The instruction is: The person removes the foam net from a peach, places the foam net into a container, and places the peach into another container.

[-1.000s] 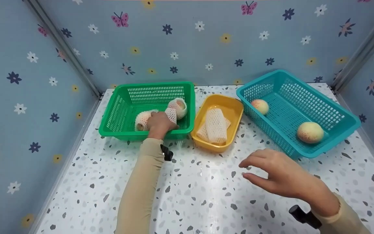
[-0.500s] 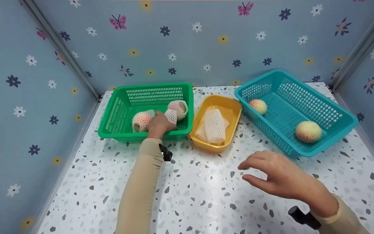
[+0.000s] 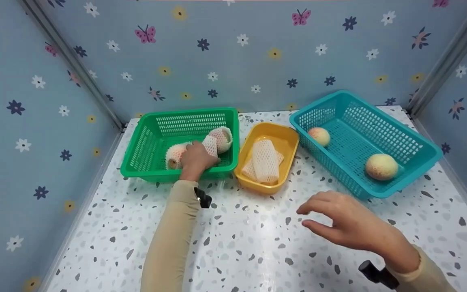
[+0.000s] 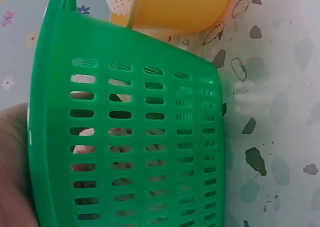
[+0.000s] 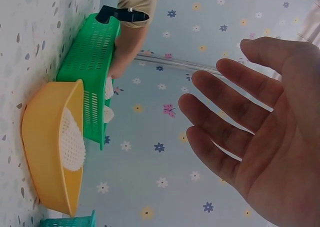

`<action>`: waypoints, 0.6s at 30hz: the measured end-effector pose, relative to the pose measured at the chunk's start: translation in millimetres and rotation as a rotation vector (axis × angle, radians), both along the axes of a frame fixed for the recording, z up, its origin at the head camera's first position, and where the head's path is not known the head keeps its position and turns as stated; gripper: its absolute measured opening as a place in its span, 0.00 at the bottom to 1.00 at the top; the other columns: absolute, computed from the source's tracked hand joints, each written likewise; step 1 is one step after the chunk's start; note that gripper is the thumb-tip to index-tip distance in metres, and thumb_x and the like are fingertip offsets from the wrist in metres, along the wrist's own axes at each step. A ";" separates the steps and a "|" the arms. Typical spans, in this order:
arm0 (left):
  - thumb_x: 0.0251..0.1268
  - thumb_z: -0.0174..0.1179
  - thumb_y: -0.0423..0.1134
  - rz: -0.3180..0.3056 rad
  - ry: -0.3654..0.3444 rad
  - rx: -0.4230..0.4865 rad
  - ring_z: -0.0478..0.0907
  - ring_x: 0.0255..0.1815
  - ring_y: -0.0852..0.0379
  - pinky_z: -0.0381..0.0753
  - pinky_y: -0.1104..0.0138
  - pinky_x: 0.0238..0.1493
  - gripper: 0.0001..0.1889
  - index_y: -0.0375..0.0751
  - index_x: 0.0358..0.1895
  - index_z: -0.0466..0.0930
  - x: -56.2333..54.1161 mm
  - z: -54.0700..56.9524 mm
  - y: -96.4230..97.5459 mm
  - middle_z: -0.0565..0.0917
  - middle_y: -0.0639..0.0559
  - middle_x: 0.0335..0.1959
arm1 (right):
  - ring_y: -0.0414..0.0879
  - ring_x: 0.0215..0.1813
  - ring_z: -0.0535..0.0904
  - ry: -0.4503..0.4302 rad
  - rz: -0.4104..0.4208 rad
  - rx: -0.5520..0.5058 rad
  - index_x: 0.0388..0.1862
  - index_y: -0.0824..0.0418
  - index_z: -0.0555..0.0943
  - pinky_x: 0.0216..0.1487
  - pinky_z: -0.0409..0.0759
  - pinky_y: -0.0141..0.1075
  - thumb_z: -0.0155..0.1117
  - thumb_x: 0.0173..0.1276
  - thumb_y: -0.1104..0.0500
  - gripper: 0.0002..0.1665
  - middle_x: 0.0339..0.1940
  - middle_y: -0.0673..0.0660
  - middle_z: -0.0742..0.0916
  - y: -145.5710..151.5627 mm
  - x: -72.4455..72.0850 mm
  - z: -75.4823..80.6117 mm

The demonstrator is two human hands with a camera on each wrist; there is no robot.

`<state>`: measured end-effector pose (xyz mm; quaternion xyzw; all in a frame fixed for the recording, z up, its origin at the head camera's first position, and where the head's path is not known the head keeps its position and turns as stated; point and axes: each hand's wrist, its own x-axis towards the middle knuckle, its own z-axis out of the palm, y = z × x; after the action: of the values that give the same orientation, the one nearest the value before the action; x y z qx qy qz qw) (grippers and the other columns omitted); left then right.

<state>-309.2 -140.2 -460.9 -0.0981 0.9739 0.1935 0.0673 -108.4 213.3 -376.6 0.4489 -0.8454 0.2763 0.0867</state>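
Table [image 3: 237, 243]: white, flecked; bears three containers.
Teal basket [image 3: 347, 138]: right, set askew; two bare fruits [image 3: 382, 167], peach-like, well apart inside.
Green basket [image 3: 152, 152]: left, perforated; contains two netted fruits [image 3: 173, 157].
Yellow tray [image 3: 283, 142]: between the baskets; net sleeves [image 3: 266, 161] inside, crossed.
Right hand [image 3: 339, 219]: above the table, fingers loosely spread, thumb apart, nothing held.
Left hand [image 3: 196, 158]: over the near rim into the green basket, beside the left netted fruit; fingertips hidden, so whether they pinch or merely rest cannot be told.
Netted fruits, handling (judgement): light contact suits best, as squeezing may bruise; fingers should leave the mesh slowly, lest it snag and slip off.
Netting strip [image 3: 210, 146]: between left hand and right netted fruit; tail or separate piece, unclear.
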 end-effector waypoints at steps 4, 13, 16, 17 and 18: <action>0.51 0.68 0.58 0.000 0.044 0.022 0.73 0.49 0.34 0.75 0.44 0.49 0.44 0.29 0.62 0.62 0.3 0.6 -2.7 0.70 0.32 0.54 | 0.39 0.41 0.81 0.012 0.012 -0.016 0.46 0.49 0.83 0.40 0.81 0.38 0.68 0.65 0.59 0.11 0.40 0.41 0.84 1.5 -1.5 -0.9; 0.50 0.69 0.55 0.004 0.156 0.111 0.70 0.50 0.33 0.73 0.43 0.50 0.46 0.31 0.65 0.57 5.1 -0.5 -3.0 0.66 0.32 0.57 | 0.38 0.42 0.81 -0.020 0.012 -0.041 0.47 0.48 0.83 0.41 0.81 0.37 0.68 0.66 0.59 0.11 0.41 0.40 0.84 2.8 -2.0 -3.5; 0.49 0.68 0.55 -0.012 0.224 0.123 0.71 0.47 0.36 0.74 0.45 0.48 0.44 0.33 0.64 0.59 5.7 -4.1 -4.0 0.67 0.35 0.55 | 0.38 0.43 0.81 -0.029 0.018 -0.051 0.47 0.49 0.83 0.41 0.81 0.36 0.67 0.67 0.59 0.11 0.41 0.41 0.85 2.7 -2.3 -5.5; 0.49 0.68 0.55 -0.015 0.249 0.127 0.71 0.46 0.37 0.75 0.46 0.47 0.43 0.34 0.63 0.60 5.7 -4.9 -4.7 0.67 0.36 0.54 | 0.39 0.43 0.81 -0.031 0.018 -0.054 0.47 0.49 0.83 0.41 0.81 0.36 0.67 0.67 0.59 0.10 0.41 0.41 0.85 2.4 -2.8 -6.0; 0.49 0.67 0.55 -0.017 0.273 0.133 0.71 0.45 0.39 0.75 0.47 0.46 0.42 0.34 0.63 0.60 5.5 -5.3 -5.4 0.67 0.36 0.53 | 0.38 0.43 0.81 -0.039 0.017 -0.053 0.47 0.49 0.83 0.41 0.81 0.35 0.67 0.67 0.58 0.10 0.41 0.41 0.85 2.4 -3.4 -6.0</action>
<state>-303.6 -145.6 -466.2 -0.0581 0.9598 0.2683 -0.0580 -111.8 215.7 -382.6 0.4481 -0.8354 0.3081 0.0799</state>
